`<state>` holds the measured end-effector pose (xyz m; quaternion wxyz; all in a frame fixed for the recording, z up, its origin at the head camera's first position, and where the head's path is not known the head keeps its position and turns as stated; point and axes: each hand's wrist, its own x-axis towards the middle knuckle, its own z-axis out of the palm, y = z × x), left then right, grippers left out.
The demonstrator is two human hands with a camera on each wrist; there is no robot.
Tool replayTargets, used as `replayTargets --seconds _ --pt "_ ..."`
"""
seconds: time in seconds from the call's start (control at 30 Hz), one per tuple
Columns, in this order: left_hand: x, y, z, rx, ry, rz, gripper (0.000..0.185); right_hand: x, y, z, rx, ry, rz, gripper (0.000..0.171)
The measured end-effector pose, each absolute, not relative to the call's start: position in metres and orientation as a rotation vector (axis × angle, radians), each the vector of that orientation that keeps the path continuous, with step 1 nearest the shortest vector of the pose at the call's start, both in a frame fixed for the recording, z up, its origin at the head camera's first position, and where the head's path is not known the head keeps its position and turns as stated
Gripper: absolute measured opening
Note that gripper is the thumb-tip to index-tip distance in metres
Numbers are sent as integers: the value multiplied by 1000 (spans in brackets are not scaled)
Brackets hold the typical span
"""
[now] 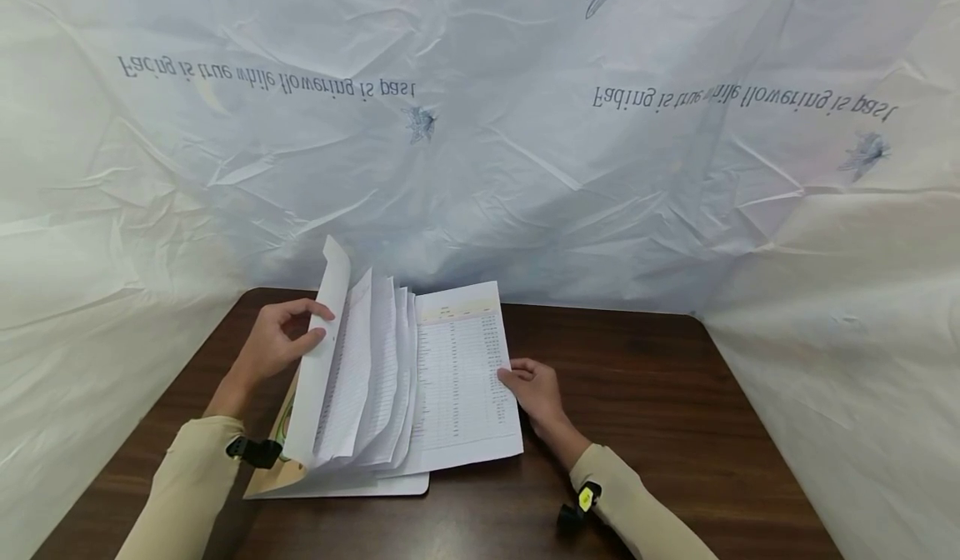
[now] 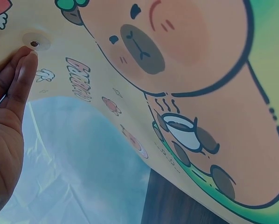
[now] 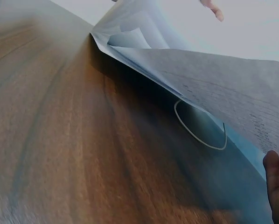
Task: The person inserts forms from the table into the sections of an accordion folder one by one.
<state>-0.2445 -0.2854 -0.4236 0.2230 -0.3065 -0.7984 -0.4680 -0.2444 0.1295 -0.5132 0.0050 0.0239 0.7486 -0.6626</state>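
A folder point(image 1: 315, 377) with a white inside lies open on the dark table. Its outer cover, printed with a cartoon animal holding a cup point(image 2: 177, 56), fills much of the left wrist view. My left hand point(image 1: 277, 337) pinches the raised cover by its edge, close to a round button point(image 2: 35, 43). Several printed sheets point(image 1: 378, 377) stand fanned beside the cover. On the right, my right hand point(image 1: 536, 389) pinches the right edge of a sheet with a printed table point(image 1: 457, 377). That sheet tilts up off the tabletop in the right wrist view.
A thin pale loop point(image 3: 200, 140) hangs under the sheets. The brown wooden table point(image 1: 637, 427) extends to the right and front. Wrinkled white sheeting point(image 1: 525, 168) with printed words surrounds the table on the back and sides. Each wrist wears a black strapped device point(image 1: 258, 452).
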Motion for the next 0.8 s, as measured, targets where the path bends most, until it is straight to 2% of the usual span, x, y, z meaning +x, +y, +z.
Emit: replayTargets --seconds 0.8 --pt "-244 -284 -425 -825 -2210 -1290 24 -239 111 -506 -94 2205 -1993 26"
